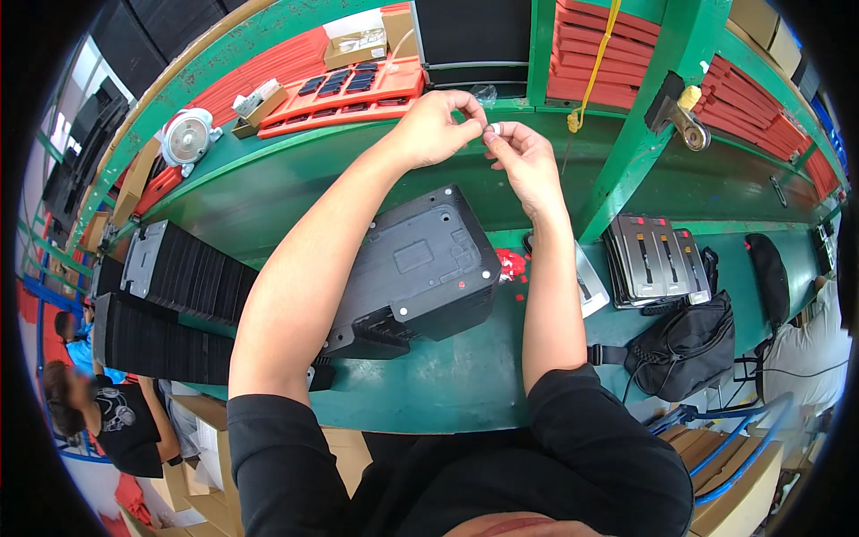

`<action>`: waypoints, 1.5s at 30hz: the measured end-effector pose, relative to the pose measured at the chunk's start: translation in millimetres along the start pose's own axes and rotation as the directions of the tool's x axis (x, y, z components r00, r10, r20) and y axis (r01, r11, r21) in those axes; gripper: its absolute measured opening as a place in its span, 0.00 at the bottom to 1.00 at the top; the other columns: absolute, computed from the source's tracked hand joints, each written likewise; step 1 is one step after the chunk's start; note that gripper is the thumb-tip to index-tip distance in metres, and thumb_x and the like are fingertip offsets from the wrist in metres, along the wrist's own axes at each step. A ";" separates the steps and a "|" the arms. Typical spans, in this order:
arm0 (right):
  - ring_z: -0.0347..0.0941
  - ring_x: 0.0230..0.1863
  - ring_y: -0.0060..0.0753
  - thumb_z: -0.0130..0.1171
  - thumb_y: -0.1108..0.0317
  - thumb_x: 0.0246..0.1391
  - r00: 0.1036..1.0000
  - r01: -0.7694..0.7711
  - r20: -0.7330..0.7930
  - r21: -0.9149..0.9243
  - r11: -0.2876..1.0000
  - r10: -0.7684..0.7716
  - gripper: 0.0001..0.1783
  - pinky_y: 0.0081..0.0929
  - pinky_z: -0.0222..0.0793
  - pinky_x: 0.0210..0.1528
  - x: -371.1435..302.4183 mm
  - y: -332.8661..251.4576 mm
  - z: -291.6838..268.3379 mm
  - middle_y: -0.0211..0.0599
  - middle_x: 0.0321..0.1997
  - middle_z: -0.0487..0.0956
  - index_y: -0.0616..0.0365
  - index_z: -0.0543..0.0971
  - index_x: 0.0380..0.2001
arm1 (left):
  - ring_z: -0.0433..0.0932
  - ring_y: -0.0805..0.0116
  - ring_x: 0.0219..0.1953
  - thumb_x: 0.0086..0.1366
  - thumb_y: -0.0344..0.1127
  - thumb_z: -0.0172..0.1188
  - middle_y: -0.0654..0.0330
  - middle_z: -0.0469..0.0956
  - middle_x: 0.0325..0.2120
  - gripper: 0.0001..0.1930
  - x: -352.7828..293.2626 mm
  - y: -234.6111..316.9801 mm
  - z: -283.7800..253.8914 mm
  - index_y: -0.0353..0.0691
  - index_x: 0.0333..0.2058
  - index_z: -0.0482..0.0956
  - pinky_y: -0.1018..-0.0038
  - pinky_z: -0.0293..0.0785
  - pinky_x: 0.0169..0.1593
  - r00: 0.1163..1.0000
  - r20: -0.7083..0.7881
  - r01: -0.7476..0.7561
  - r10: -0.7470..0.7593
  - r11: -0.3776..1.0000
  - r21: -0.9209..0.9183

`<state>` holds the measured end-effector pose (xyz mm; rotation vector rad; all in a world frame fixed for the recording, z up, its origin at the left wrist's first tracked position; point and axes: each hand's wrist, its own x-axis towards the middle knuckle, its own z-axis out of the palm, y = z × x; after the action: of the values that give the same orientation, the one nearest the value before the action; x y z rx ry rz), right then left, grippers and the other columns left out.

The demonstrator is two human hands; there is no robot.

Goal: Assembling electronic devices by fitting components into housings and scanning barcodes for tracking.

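I view a workshop station built around a green worktop point(429, 394), with a green shelf frame behind it. At the far left edge, a co-worker in a black shirt point(125, 416) stands beyond the worktop. Two long stacks of black panels point(183, 268) occupy the left end, set side by side. Above them on the shelf I read, in order, a small white fan point(189, 139), a small open carton point(259, 106) and an orange-red tray point(394, 87) carrying small dark pieces.

At centre, a large black panel stack point(416, 255) rests on the worktop, partly covered by the left forearm. Its top panel has pale round spots at the corners and one red dot near the front edge. The left hand point(437, 128) is raised above and behind this stack, its thumb and forefinger pinched together. The right hand point(528, 163) meets it from the right, likewise pinched. The hands are together at the fingertips, clamped on a small item point(489, 132) located between them; it is too small for me to identify.

Red scraps point(511, 265) lie beside the central stack. A pale flat panel point(591, 282) is partly hidden by the right forearm. Further right, a yellow strap point(594, 67) hangs ahead of a green post; a stack of dark grey panels point(658, 259) and a black bag point(684, 352) follow.
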<state>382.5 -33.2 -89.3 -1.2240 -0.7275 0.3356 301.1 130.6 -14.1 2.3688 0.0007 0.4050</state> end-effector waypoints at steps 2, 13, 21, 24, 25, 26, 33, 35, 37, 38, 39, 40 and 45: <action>0.76 0.37 0.19 0.65 0.63 0.65 1.000 0.000 0.022 -0.005 1.000 0.000 0.11 0.19 0.70 0.39 -1.0 0.3 2.3 0.26 0.38 0.83 0.58 0.82 0.44 | 0.81 0.78 0.28 0.68 0.40 0.65 0.64 0.83 0.27 0.12 -1.8 -2.9 0.3 0.38 0.41 0.82 0.76 0.75 0.32 1.000 0.017 0.026 -0.025 0.999 -0.047; 0.79 0.30 0.22 0.68 0.67 0.59 0.974 0.149 -0.110 -0.356 0.923 -0.200 0.10 0.23 0.74 0.32 0.4 16.8 -6.8 0.30 0.32 0.84 0.61 0.83 0.40 | 0.81 0.64 0.28 0.61 0.42 0.71 0.57 0.84 0.28 0.13 2.7 -7.5 -6.3 0.37 0.33 0.84 0.65 0.78 0.37 0.999 -0.007 0.042 -0.043 0.931 0.361; 0.85 0.35 0.38 0.70 0.63 0.50 0.973 0.125 -0.065 -0.654 0.746 -0.220 0.13 0.35 0.79 0.38 5.2 18.8 -24.9 0.46 0.31 0.86 0.61 0.84 0.36 | 0.77 0.74 0.19 0.61 0.41 0.73 0.64 0.79 0.20 0.15 7.0 -4.5 -5.6 0.36 0.26 0.80 0.74 0.71 0.26 0.996 0.047 0.064 -0.076 0.972 0.225; 0.85 0.38 0.45 0.69 0.62 0.50 0.938 0.288 0.003 -0.560 0.777 -0.346 0.13 0.40 0.80 0.41 5.6 38.4 -18.9 0.47 0.32 0.86 0.60 0.85 0.34 | 0.77 0.77 0.20 0.65 0.44 0.71 0.65 0.77 0.20 0.17 7.0 -4.1 -14.3 0.35 0.27 0.81 0.76 0.70 0.25 0.990 0.074 0.088 -0.121 0.931 0.354; 0.85 0.39 0.47 0.68 0.63 0.49 0.983 0.173 0.067 -0.638 0.750 -0.169 0.12 0.41 0.80 0.42 2.2 42.8 -14.7 0.48 0.34 0.86 0.60 0.85 0.33 | 0.77 0.77 0.20 0.67 0.46 0.69 0.65 0.77 0.21 0.18 6.5 -4.7 -17.1 0.34 0.29 0.81 0.77 0.70 0.25 0.985 0.031 0.151 -0.172 0.928 0.341; 0.84 0.40 0.49 0.68 0.63 0.48 0.993 0.072 0.117 -0.715 0.695 0.017 0.12 0.42 0.80 0.44 -0.4 46.1 -9.9 0.49 0.35 0.86 0.60 0.86 0.33 | 0.76 0.77 0.20 0.69 0.47 0.66 0.65 0.76 0.22 0.19 5.5 -4.6 -19.7 0.34 0.30 0.81 0.77 0.70 0.26 0.975 -0.013 0.213 -0.221 0.921 0.327; 0.84 0.44 0.54 0.68 0.69 0.44 0.824 0.064 0.350 -0.839 0.540 0.446 0.12 0.44 0.80 0.46 -14.8 90.2 27.2 0.51 0.41 0.86 0.61 0.87 0.35 | 0.73 0.78 0.21 0.75 0.47 0.58 0.67 0.75 0.23 0.18 0.3 -3.1 -9.2 0.34 0.42 0.80 0.78 0.70 0.29 0.976 -0.069 0.217 -0.208 0.964 0.154; 0.84 0.44 0.54 0.69 0.70 0.43 0.782 0.087 0.390 -0.841 0.535 0.485 0.13 0.44 0.80 0.46 -16.1 88.9 35.2 0.50 0.42 0.86 0.61 0.87 0.35 | 0.74 0.77 0.19 0.74 0.48 0.58 0.66 0.76 0.24 0.19 0.0 -3.2 -6.6 0.35 0.46 0.80 0.77 0.68 0.28 0.981 -0.111 0.179 -0.160 0.966 0.188; 0.84 0.45 0.54 0.70 0.68 0.44 0.818 0.043 0.313 -0.870 0.491 0.482 0.14 0.45 0.81 0.46 -16.3 94.6 40.8 0.50 0.42 0.86 0.61 0.87 0.36 | 0.74 0.77 0.19 0.74 0.48 0.58 0.66 0.76 0.23 0.19 1.0 -2.1 -6.9 0.35 0.47 0.80 0.77 0.68 0.28 0.981 -0.101 0.182 -0.164 0.962 0.203; 0.84 0.45 0.54 0.71 0.68 0.44 0.832 0.021 0.275 -0.883 0.469 0.481 0.15 0.45 0.81 0.46 -16.0 94.8 42.5 0.50 0.42 0.86 0.62 0.87 0.36 | 0.74 0.77 0.19 0.74 0.48 0.58 0.67 0.76 0.23 0.19 1.2 -2.4 -6.9 0.35 0.48 0.80 0.77 0.68 0.28 0.981 -0.090 0.187 -0.171 0.959 0.213; 0.84 0.45 0.54 0.71 0.68 0.44 0.832 0.024 0.278 -0.883 0.469 0.480 0.15 0.45 0.81 0.46 -15.1 95.0 41.7 0.50 0.42 0.86 0.62 0.87 0.36 | 0.74 0.77 0.19 0.74 0.47 0.59 0.67 0.76 0.23 0.19 1.5 -2.4 -6.9 0.35 0.49 0.80 0.77 0.68 0.28 0.981 -0.080 0.190 -0.177 0.956 0.222; 0.84 0.45 0.54 0.71 0.67 0.46 0.828 0.007 0.270 -0.881 0.472 0.491 0.15 0.45 0.80 0.46 -14.4 95.3 38.4 0.50 0.42 0.86 0.62 0.86 0.37 | 0.74 0.77 0.19 0.74 0.47 0.59 0.67 0.76 0.23 0.19 1.9 -2.1 -6.8 0.35 0.49 0.80 0.77 0.68 0.28 0.981 -0.083 0.191 -0.177 0.956 0.222; 0.84 0.45 0.54 0.69 0.63 0.54 0.842 -0.008 0.246 -0.884 0.468 0.480 0.14 0.44 0.80 0.48 -13.1 90.0 23.5 0.49 0.43 0.86 0.63 0.86 0.39 | 0.74 0.78 0.19 0.73 0.47 0.59 0.67 0.76 0.22 0.19 1.4 -2.1 -6.6 0.36 0.50 0.80 0.76 0.68 0.28 0.985 -0.086 0.166 -0.151 0.964 0.208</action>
<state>370.1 5.7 -173.9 -2.3067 -1.2187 0.5641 300.8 136.7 -10.5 2.5420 0.2787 0.4277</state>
